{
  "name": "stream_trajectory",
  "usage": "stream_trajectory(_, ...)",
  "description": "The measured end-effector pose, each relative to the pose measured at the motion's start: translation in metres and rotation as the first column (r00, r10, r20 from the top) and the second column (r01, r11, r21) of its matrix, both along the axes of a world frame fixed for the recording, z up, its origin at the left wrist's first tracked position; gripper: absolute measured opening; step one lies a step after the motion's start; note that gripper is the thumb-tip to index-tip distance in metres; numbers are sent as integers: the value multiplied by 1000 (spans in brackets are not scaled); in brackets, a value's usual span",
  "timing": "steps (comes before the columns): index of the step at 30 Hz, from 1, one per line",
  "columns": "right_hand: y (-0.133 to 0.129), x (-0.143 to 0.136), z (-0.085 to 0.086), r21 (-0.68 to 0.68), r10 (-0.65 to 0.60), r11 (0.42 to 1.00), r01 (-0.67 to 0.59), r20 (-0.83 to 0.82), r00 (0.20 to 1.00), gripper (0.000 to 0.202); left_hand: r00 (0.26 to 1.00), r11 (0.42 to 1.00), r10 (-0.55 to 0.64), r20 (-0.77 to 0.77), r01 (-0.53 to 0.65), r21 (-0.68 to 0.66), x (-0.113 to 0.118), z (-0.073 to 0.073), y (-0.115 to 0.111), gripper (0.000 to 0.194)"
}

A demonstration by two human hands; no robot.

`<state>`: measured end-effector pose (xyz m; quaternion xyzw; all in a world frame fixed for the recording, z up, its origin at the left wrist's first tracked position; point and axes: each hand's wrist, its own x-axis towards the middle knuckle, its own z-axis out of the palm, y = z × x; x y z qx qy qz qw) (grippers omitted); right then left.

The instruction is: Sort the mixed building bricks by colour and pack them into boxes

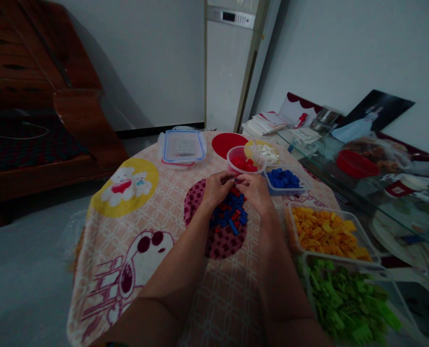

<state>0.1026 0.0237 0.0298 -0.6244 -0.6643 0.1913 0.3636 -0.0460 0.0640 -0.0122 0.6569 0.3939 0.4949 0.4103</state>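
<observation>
My left hand point(217, 188) and my right hand point(251, 189) meet over a mixed pile of blue and red toy bricks point(228, 214) on the patterned tablecloth. The fingertips of both hands are closed around small bricks, a blue one and a red one as far as I can see; the fingers partly hide them. Just beyond the hands stands a round clear tub point(246, 161) with red bricks inside. To the right of it, a clear box point(285, 179) holds blue bricks.
Along the right edge stand a box of yellow-orange bricks point(330, 233) and a box of green bricks point(351, 301). White bricks point(268, 154) lie behind the tub, near a red lid point(229, 144). Blue-rimmed lids point(184, 146) are stacked at the back left. A cluttered glass table point(308, 154) adjoins on the right.
</observation>
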Motion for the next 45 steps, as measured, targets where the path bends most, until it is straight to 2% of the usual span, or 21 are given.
stream_trajectory(10,0,-2,-1,1,46,999,-46,-59,997,27,998,994,-34,-53,39,100,1,5,-2,40)
stream_trajectory(18,0,-2,2,30,20,999,-21,40,999,14,991,987,-87,-102,100,130,2,6,-2,55)
stream_trajectory(23,-3,1,6,1,-53,999,54,162,985,10,985,985,-127,-119,140,103,2,3,-1,57)
stream_trajectory(25,-4,4,7,-27,-55,998,61,181,982,14,982,985,-134,-134,147,90,3,3,-1,56)
stream_trajectory(30,-4,12,6,-90,-56,994,64,93,994,25,981,989,-132,-141,140,54,3,3,-2,56)
stream_trajectory(33,-1,21,2,-39,-110,993,112,54,992,22,991,996,-77,-107,81,29,2,1,0,53)
stream_trajectory(36,3,36,-2,85,-221,972,219,7,975,21,992,998,59,-109,-56,26,-2,0,4,46)
stream_trajectory(38,4,48,-5,165,-349,923,349,-26,937,25,980,990,143,-140,-142,17,-5,0,6,43)
stream_trajectory(42,2,70,-8,272,-598,753,598,-95,796,36,932,959,281,-230,-283,22,-14,4,7,36)
stream_trajectory(43,1,73,-8,281,-619,734,619,-100,779,38,919,952,303,-253,-306,25,-15,5,6,35)
stream_trajectory(45,0,75,-7,259,-599,758,598,-86,796,37,900,943,325,-292,-332,25,-16,7,5,34)
